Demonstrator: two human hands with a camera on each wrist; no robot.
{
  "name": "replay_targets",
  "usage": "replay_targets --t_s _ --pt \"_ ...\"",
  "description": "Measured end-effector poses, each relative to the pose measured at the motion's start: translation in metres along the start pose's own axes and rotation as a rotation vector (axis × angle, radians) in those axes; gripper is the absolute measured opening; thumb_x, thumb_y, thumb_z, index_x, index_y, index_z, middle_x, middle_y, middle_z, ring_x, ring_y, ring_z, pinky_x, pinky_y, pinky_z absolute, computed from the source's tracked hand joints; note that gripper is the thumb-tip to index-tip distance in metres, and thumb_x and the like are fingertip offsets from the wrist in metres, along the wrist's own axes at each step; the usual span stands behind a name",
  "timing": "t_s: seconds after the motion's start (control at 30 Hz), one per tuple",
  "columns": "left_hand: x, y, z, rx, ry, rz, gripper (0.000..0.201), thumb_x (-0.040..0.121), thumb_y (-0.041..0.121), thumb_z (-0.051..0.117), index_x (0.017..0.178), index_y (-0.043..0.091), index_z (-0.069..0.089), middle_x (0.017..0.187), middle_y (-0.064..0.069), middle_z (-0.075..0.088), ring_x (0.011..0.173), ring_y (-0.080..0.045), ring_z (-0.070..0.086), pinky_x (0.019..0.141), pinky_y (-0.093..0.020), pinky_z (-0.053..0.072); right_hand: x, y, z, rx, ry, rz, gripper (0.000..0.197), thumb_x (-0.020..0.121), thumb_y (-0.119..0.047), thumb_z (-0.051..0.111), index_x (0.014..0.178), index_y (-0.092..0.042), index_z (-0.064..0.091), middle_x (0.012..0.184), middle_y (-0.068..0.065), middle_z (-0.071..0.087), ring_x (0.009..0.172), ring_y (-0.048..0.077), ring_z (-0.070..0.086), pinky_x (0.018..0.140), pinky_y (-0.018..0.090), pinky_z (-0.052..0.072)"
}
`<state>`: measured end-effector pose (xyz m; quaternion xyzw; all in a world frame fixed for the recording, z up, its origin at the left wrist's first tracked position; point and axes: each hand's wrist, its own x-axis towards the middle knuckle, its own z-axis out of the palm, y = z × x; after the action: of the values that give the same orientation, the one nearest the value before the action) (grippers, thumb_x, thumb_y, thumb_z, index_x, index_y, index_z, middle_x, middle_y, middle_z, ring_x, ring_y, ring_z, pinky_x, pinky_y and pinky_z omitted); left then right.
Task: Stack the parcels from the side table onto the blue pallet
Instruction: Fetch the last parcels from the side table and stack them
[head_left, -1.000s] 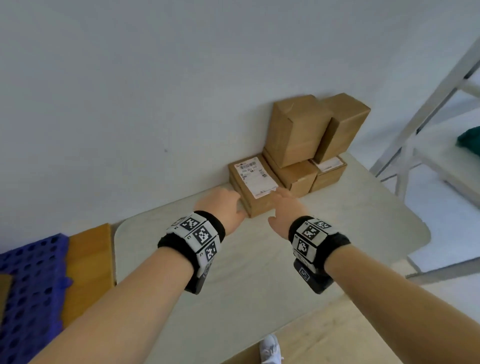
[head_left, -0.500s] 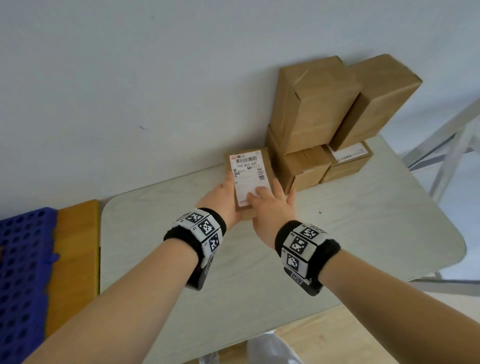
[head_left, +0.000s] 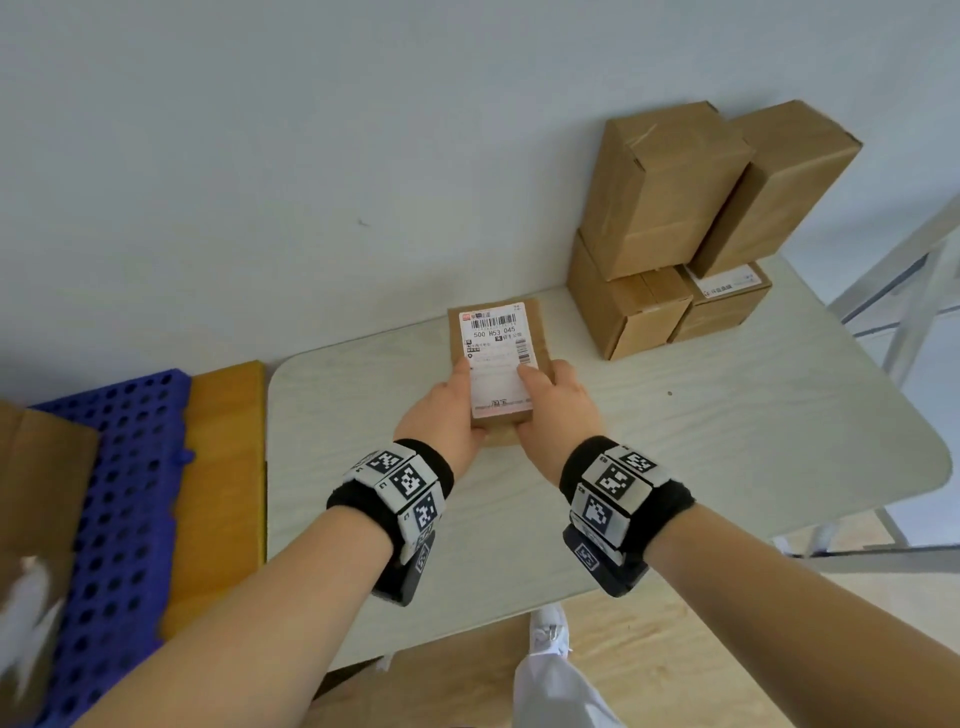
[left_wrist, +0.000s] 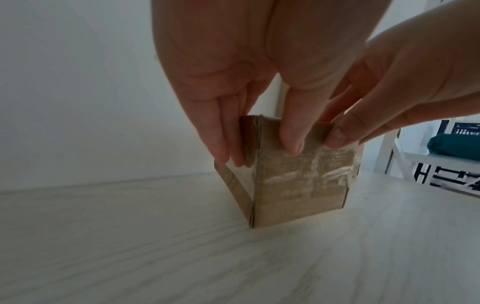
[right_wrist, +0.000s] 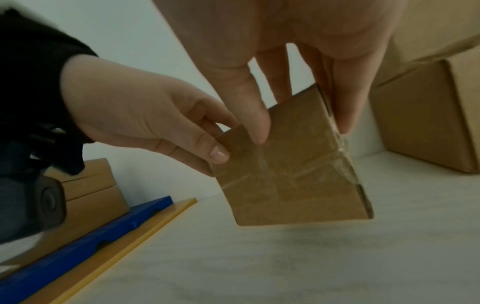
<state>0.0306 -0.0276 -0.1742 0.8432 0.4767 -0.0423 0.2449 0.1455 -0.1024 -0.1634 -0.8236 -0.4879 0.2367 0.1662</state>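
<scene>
Both hands hold one small labelled parcel (head_left: 498, 364) above the bench (head_left: 727, 441), left of the four stacked brown boxes (head_left: 670, 228) against the wall. The left hand (head_left: 441, 415) has its thumb on the near end face and its fingers along the left side; the right hand (head_left: 556, 410) mirrors it on the right. Each grip is a fingertip pinch high up near the top edges, not a wrap under the base, and in the right wrist view the parcel hangs tilted, clear of the bench.

The likely trouble is a slip. The end face is covered in glossy tape (left_wrist: 311, 170), and fingertips on smooth tape with nothing beneath could let the parcel rotate or drop during the swing left to the blue pallet (head_left: 119, 493). An orange board (head_left: 218, 493) lies between bench and pallet, and a low carry could clip its edge. A box (head_left: 41, 493) already sits on the pallet; setting this one down crooked against it could leave an unsteady stack.

The parcel's underside and far end are hidden. The pallet is cut off at the frame's left, and its box is blurred, so free space there is hard to judge. The label's small print is unreadable.
</scene>
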Motion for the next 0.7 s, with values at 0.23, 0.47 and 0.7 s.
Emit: replay_targets --t_s 0.23,0.47,0.7 --pt "-0.086 -0.061 -0.073 -0.017 0.167 0.045 0.076 0.089 0.02 0.056 0.15 0.016 0.011 0.128 -0.009 0.054 0.11 -0.025 0.057 0.091 -0.039 0.05 -0.061 -0.109 0.01 0.072 0.168 -0.139 0.045 0.089 -0.011 0.052 0.133 -0.016 0.044 0.138 0.009 0.032 0.115 0.026 0.047 0.097 0.034 0.048" --pt "-0.209 -0.178 -0.158 -0.003 0.325 0.072 0.071 0.087 0.019 0.059 0.147 0.018 0.02 0.126 -0.011 0.054 0.108 -0.026 0.058 0.086 -0.033 0.05 -0.156 -0.264 0.046 0.094 0.184 -0.262 0.047 0.087 -0.014 0.054 0.133 -0.014 0.045 0.14 0.009 0.031 0.115 0.027 0.05 0.098 0.03 0.044" --pt "-0.292 -0.268 -0.222 0.034 0.437 -0.017 0.061 0.091 0.019 0.055 0.145 0.016 0.027 0.133 -0.011 0.05 0.12 -0.027 0.051 0.098 -0.035 0.042 -0.201 -0.381 0.064 0.036 0.099 -0.381 0.049 0.089 -0.015 0.053 0.137 -0.013 0.043 0.136 0.01 0.035 0.115 0.025 0.05 0.094 0.022 0.038"
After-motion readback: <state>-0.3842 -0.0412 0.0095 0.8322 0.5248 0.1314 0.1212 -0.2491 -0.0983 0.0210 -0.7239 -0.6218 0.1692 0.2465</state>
